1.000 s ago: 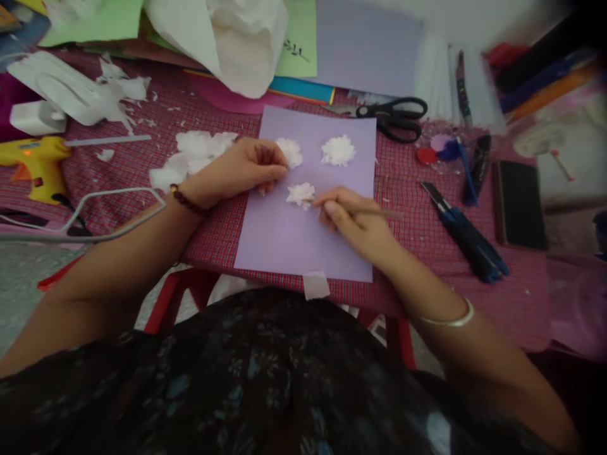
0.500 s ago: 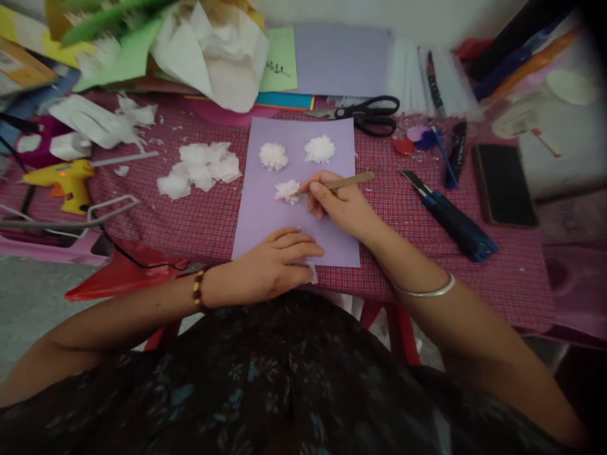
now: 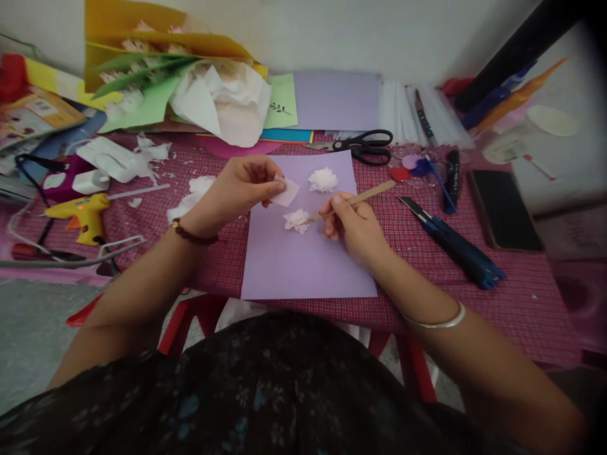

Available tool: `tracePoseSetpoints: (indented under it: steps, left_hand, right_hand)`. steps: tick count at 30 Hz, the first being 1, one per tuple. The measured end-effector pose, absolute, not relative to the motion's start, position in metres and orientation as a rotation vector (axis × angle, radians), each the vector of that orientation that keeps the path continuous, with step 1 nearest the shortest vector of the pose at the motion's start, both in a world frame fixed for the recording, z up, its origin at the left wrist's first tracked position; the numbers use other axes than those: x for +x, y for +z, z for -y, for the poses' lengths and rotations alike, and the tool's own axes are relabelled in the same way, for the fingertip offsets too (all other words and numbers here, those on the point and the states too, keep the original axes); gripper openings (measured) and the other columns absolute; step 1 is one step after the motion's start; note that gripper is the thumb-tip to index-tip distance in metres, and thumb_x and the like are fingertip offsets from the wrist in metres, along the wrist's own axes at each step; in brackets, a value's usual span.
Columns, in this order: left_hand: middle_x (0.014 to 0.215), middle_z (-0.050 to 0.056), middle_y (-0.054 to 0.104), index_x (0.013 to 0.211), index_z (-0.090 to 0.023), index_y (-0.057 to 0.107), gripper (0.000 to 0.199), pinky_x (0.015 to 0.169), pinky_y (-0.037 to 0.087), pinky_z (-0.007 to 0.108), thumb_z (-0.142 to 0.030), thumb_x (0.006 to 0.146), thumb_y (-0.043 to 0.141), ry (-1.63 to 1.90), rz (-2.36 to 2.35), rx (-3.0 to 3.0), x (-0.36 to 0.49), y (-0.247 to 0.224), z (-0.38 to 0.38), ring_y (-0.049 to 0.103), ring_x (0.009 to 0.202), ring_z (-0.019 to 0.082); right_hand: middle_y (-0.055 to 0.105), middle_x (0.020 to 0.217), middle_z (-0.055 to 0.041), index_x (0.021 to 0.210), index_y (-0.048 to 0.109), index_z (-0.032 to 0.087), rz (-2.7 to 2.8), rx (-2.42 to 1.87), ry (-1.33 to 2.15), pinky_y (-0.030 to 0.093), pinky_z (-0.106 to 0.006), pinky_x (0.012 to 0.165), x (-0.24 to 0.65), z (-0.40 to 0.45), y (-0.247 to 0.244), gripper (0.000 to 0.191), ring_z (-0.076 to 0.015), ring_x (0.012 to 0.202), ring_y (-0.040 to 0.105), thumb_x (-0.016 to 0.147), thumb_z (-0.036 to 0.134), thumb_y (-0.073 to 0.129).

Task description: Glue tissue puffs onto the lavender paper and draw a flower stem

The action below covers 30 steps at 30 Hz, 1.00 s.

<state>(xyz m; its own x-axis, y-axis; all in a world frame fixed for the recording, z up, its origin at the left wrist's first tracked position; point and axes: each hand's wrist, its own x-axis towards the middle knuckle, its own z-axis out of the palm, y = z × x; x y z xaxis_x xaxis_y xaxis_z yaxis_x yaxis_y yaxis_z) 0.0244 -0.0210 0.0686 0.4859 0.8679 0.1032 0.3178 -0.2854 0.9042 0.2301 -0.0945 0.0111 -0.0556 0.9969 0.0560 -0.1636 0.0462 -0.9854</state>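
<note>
A purple sheet of paper (image 3: 308, 272) lies on the table in front of me. My left hand (image 3: 256, 183) is closed, pinching a small piece of white tissue paper (image 3: 287, 193) above the sheet's left side. My right hand (image 3: 353, 224) grips a flat wooden stick (image 3: 370, 192); its tip touches a small ruffled tissue paper puff (image 3: 296, 220) on the sheet. A fuller white puff (image 3: 323, 180) sits higher up on the paper. Another puff at the upper left is hidden behind my left hand. Loose tissue pieces (image 3: 199, 186) lie left of the sheet, partly covered by my left forearm.
A yellow hot glue gun (image 3: 80, 215) lies at the left. Black scissors (image 3: 365, 146) rest behind the sheet. On the right are a blue utility knife (image 3: 455, 243) with its blade out and a dark phone-like slab (image 3: 503, 210). A paper-wrapped bouquet (image 3: 222, 101) lies at the back.
My left hand has risen from the sheet's lower edge and now pinches a tissue piece. My right hand keeps the stick at the small puff. The view has tilted up slightly.
</note>
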Motion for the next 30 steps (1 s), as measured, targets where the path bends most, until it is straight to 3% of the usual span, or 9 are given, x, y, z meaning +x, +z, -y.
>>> tracePoseSetpoints:
  steps: [7,14,19,30]
  left_hand:
    - [0.061,-0.003,0.055,0.074,-0.016,0.057,0.015,0.051,0.040,0.020,-0.025,0.074,0.070,0.472,-0.895,1.694,0.011,0.049,0.013,0.049,0.051,0.007]
    - [0.072,0.000,0.064,0.079,-0.014,0.066,0.009,0.061,0.044,0.021,-0.023,0.078,0.064,0.066,-0.637,1.899,0.000,0.058,0.011,0.055,0.064,0.009]
    - [0.082,0.003,0.068,0.083,-0.014,0.068,0.009,0.072,0.047,0.023,-0.021,0.080,0.063,0.151,-0.614,1.970,0.012,0.049,0.024,0.061,0.078,0.012]
    - [0.070,0.000,0.064,0.077,-0.014,0.062,0.009,0.056,0.037,0.020,-0.010,0.072,0.055,0.228,-0.859,2.090,0.032,0.040,0.039,0.055,0.063,0.009]
  right_hand:
    - [0.052,0.051,0.0052,0.074,0.058,0.020,1.380,-1.057,1.315,0.036,-0.021,0.041,0.230,0.099,0.016,0.041,-0.0069,0.044,0.046,0.093,0.055,0.051]
    - [0.055,0.055,0.0043,0.079,0.057,0.021,1.327,-1.079,1.324,0.039,-0.021,0.043,0.228,0.099,0.014,0.035,-0.0080,0.047,0.050,0.094,0.052,0.052]
    - [0.057,0.056,0.0034,0.080,0.057,0.021,1.376,-1.099,1.298,0.041,-0.023,0.045,0.228,0.097,0.015,0.038,-0.0083,0.047,0.050,0.093,0.056,0.051]
    - [0.048,0.050,0.0044,0.076,0.057,0.026,1.236,-1.025,1.213,0.037,-0.028,0.044,0.233,0.104,0.014,0.031,-0.0104,0.041,0.042,0.097,0.047,0.049]
